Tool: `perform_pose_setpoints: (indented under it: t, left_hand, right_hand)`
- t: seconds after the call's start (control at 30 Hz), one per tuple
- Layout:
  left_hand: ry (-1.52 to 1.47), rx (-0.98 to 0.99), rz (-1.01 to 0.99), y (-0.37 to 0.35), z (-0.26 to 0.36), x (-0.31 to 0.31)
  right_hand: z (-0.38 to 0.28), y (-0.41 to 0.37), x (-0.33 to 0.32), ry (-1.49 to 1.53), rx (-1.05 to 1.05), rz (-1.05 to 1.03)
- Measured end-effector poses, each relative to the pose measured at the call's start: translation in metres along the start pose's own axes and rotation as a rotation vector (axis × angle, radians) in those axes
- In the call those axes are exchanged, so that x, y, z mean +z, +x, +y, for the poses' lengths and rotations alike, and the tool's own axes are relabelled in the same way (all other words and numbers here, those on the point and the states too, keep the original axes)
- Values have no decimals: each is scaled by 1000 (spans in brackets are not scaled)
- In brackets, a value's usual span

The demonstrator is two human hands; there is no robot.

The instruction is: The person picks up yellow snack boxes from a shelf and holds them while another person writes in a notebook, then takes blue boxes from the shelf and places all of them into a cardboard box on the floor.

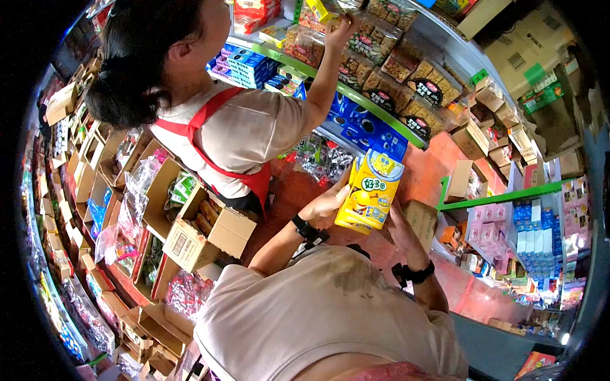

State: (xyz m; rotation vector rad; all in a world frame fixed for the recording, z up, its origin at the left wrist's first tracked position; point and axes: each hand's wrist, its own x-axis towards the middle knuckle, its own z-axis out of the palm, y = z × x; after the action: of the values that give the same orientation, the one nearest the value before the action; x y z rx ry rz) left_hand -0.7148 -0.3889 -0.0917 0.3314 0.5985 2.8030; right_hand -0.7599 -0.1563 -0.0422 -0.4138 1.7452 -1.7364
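Observation:
A yellow snack box (367, 193) with a cartoon face and Chinese lettering is held up in front of my chest, tilted. My left hand (330, 201) grips its left edge, thumb against the printed front. On the other side, my right hand (395, 221) closes around the lower right edge, its fingers partly hidden behind the box. Black bands circle both wrists. Just beyond the box is the green-edged shelf (298, 65) with bagged snack bars (381, 89) and blue packs (365, 124).
At the left front a person in a red apron (213, 117) reaches to the shelf, a small yellow box (319, 11) in hand. Opened cartons (197, 244) of packaged goods crowd the left. Another green-edged shelf (502, 195) with pink and blue boxes stands at right. Red floor (438, 162) shows between.

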Motion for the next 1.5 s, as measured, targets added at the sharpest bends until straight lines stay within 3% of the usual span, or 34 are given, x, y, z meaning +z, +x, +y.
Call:
perform_pose_setpoints:
  t: [0.33, 0.37, 0.53, 0.6, 0.67, 0.83, 0.97, 1.07, 1.17, 1.37, 1.5]
  left_hand:
    - [6, 92, 73, -22, -12, 7]
    - [11, 96, 73, -25, -11, 8]
    - [-30, 99, 89, -43, -7, 17]
    - [42, 114, 75, -47, -8, -3]
    - [21, 52, 166, -60, -1, 7]
    - [341, 131, 195, -79, 2, -19]
    - [357, 174, 183, -90, 0, -30]
    - [154, 256, 212, -90, -3, -39]
    - [102, 204, 324, -95, 7, -4]
    - [311, 202, 182, -103, -5, -26]
    - [288, 196, 266, -103, -5, -18]
  right_hand:
    - [20, -3, -17, -187, 84, -123]
    - [49, 0, -30, -88, 161, -90]
    - [45, 1, -7, 17, 1, -178]
    - [58, 0, -5, 79, 134, -112]
    - [21, -9, 31, 67, 93, -107]
    - [30, -3, 52, 164, 55, -159]
    - [48, 6, 47, 206, 68, -208]
    - [54, 14, 46, 214, 12, -253]
    - [42, 14, 53, 247, 44, -278]
    - [42, 19, 60, 285, 3, -317]
    - [50, 22, 56, 209, 13, -321]
